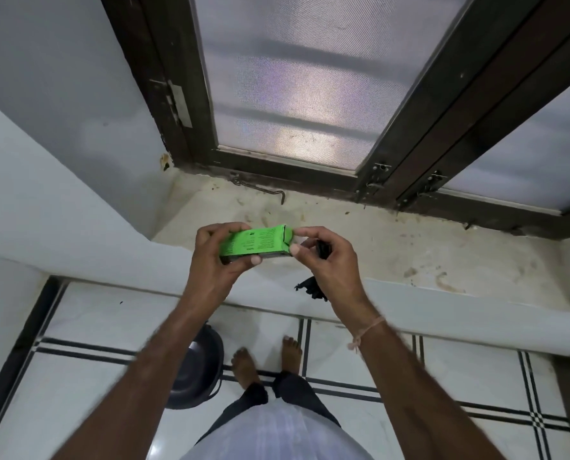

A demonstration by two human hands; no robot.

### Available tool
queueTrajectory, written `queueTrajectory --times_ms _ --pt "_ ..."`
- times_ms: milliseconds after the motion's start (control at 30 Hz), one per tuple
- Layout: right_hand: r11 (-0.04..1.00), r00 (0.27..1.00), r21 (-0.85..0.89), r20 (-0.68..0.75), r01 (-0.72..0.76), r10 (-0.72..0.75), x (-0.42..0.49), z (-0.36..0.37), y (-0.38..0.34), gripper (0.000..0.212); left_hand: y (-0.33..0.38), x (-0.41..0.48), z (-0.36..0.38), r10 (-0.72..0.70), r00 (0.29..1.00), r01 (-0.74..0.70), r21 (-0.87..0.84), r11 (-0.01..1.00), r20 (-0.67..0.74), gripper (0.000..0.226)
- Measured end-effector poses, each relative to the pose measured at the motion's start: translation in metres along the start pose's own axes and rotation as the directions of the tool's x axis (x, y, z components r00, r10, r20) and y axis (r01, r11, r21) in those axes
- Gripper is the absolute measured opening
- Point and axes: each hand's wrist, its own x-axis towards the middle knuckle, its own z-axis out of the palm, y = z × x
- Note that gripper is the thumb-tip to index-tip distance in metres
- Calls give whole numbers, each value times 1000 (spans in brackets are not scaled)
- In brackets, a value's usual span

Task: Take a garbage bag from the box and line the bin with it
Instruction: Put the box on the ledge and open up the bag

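**Step in hand: bag removal, box closure.**

The left hand [217, 257] grips the small green cardboard box [255, 242] across its long sides, thumb on the near face and fingers curled over the far face. It holds the box roughly level above the pale stone window sill [409, 254].

The right hand [326, 260] works at the right-hand end of the box. Its thumb and forefinger meet at the end flap. Its other fingers curl round a bunched black plastic garbage bag [311, 288], part of which hangs out below the heel of the hand. This view does not show whether the flap is fully shut.

**Location of task items.**

- The bag is out of the box and is held in the right hand.
- The dark grey round bin [197, 370] stands on the white tiled floor [77, 376] below the sill, just left of the person's bare feet. The left forearm partly hides it.
- The visible part of the bin interior shows no liner.

**Progress.** The first half of the task appears complete. Lining has not begun.

**Requirements of the next move (judgement).**

1. Set the box down, most likely on the sill, to free the left hand.
2. Use both hands to unfold the bag and find its mouth. Thin film tends to cling, so the layers may need rubbing apart.
3. Bend down to the bin, lower the bag inside, and stretch the mouth over the rim all the way round.
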Motion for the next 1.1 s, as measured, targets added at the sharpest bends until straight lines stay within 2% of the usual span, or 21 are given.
queueTrajectory --times_ms 67,100,133,200,233,300,400,567,867,1100 --pt "991 996 -117 -75 -65 57 -1 -1 6 53 -1 -1 -2 -11 1000 10 -4 1000 -11 49" --pt "980 984 -119 -96 -161 150 -1 -3 5 62 -2 -1 -3 -18 1000 17 -3 1000 -19 50" --pt "961 960 -51 -82 -271 266 -1 -7 3 66 -4 -1 -5 -22 999 22 2 1000 -25 50" --pt "897 912 166 52 -410 408 -2 -13 -4 47 -5 0 -8 -21 1000 22 21 1000 -21 51" --pt "882 912 230 105 -411 397 -4 -17 -9 36 -5 0 -10 -17 1000 18 29 999 -14 52" --pt "907 938 254 177 -336 298 -5 -22 -12 30 -5 2 -13 -7 1000 7 53 999 0 52" --pt "964 957 160 235 -212 171 -3 -23 -17 30 -6 3 -16 7 1000 -9 83 997 24 54" --pt "996 952 25 297 -83 72 4 -18 -25 34 -3 6 -16 48 997 -54 97 994 60 54" --pt "999 926 -37 376 -31 43 16 -16 -23 15 -4 5 -23 73 992 -81 69 994 106 54" --pt "993 917 -93 384 -75 105 15 -15 -27 22 -1 6 -26 86 990 -98 103 990 113 53"
